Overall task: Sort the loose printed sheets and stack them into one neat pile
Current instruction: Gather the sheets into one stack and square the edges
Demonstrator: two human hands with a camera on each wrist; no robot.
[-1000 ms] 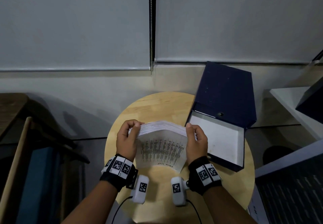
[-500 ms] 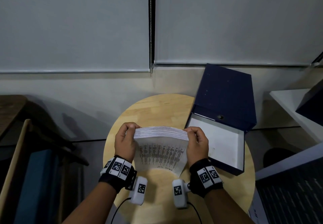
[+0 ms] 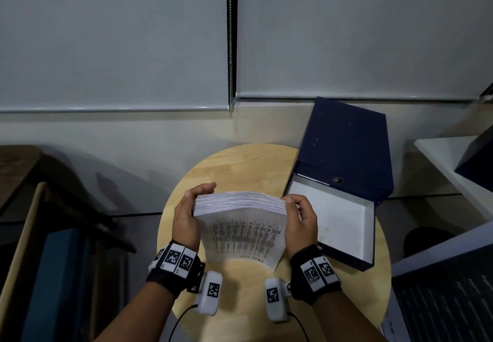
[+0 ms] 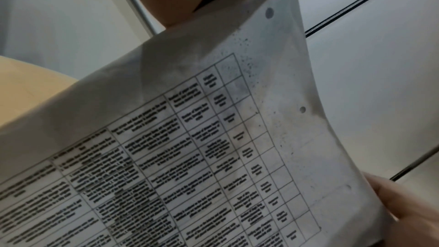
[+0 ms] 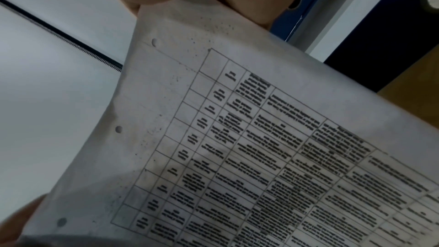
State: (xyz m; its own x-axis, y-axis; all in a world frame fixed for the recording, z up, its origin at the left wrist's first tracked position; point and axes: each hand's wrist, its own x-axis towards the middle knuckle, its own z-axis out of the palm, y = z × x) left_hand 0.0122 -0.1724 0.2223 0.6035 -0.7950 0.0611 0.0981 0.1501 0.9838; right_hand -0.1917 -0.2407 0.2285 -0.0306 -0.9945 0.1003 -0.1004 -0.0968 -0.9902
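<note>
Left hand (image 3: 186, 219) and right hand (image 3: 301, 221) are gripping the thick white printed-sheet stack (image 3: 240, 224) by its sides, standing on edge, long axis running nine to three, over the round pale wooden table (image 3: 240, 165); an open navy cardboard box file (image 3: 344, 181) is lying at two o'clock.

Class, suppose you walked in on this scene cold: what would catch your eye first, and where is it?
First, the thick stack of printed sheets, stood on edge over the round wooden table and gripped on each side by the left hand and right hand. Next, the open dark blue box file lying just right of it.
</note>
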